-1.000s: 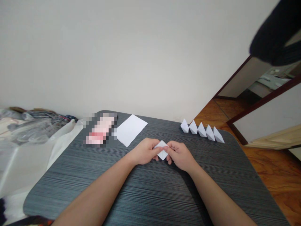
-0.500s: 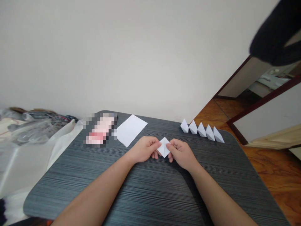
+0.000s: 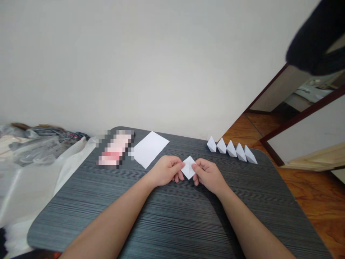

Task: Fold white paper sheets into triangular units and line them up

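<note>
A small diamond of folded white paper (image 3: 189, 169) is held between my two hands over the dark table. My left hand (image 3: 167, 169) pinches its left corner, thumb on top and fingers curled beneath. The right corner is gripped the same way by my right hand (image 3: 208, 174). A crease runs down the middle of the diamond. Beyond my left hand lies a flat white paper sheet (image 3: 151, 148). Several pointed folded paper pieces (image 3: 231, 149) stand in a row past my right hand.
The dark wood-grain table (image 3: 172, 223) has rounded corners and meets a pale wall (image 3: 161, 72). At the back left lies a blurred pink and black object (image 3: 114, 149). Plastic-wrapped bundles (image 3: 35, 154) sit left of the table. A dark strap-like shape (image 3: 315, 39) hangs at upper right.
The folded paper has shifted very slightly up and to the right between my fingers. Both hands keep their pinch, and everything else stays where it was.
</note>
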### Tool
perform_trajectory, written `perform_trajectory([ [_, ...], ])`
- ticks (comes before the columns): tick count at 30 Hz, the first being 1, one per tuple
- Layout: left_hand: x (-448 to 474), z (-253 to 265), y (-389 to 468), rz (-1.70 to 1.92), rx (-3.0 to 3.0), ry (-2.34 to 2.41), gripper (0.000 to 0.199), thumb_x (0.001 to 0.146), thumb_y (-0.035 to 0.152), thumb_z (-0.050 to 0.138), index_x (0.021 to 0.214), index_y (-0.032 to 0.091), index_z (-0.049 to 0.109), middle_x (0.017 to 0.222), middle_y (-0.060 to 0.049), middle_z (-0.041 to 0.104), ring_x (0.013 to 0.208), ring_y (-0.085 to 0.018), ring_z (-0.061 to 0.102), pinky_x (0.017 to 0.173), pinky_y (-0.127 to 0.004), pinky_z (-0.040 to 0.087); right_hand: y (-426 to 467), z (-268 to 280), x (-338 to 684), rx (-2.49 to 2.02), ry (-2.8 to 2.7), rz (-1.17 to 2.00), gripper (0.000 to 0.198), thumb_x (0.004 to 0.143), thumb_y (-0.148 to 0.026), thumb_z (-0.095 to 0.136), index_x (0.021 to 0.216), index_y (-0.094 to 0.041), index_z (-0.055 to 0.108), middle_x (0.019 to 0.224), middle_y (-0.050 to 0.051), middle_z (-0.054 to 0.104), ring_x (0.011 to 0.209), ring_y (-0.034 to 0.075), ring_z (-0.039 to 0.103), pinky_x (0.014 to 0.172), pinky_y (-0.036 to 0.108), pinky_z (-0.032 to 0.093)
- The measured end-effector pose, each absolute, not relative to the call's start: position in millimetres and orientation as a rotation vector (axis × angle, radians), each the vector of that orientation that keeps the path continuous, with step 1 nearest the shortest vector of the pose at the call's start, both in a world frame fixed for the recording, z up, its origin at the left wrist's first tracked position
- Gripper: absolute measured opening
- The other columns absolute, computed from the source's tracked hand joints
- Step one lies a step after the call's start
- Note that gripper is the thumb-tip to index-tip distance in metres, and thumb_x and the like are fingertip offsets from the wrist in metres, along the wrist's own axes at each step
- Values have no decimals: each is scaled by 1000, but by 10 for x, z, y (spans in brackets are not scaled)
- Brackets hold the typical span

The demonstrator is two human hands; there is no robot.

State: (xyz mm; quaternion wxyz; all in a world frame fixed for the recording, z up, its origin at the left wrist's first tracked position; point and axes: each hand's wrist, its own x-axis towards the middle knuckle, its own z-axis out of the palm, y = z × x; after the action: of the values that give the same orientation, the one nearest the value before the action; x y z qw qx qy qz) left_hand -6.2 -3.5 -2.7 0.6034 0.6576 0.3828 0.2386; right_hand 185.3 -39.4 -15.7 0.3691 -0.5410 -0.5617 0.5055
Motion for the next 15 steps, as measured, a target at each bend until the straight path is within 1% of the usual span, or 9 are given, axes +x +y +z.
perform_trajectory([
  [3,-68,-16,-31,565,1495,895,33,86,42,42,71,14,51,63,-4,66,45,-8,54,42,-18,39,-388,-155,1864,-1384,-1418,1324,29,87,-41,47,70,-18,51,49,-3,58,37,9,52,37,18,35],
  [15,-84,0,-27,582,1455,877,34,86,43,43,71,14,50,62,-5,66,45,-8,54,42,-18,37,-392,-103,1854,-1395,-1389,1303,36,86,-44,47,63,-17,51,45,-2,57,34,9,49,36,19,32],
])
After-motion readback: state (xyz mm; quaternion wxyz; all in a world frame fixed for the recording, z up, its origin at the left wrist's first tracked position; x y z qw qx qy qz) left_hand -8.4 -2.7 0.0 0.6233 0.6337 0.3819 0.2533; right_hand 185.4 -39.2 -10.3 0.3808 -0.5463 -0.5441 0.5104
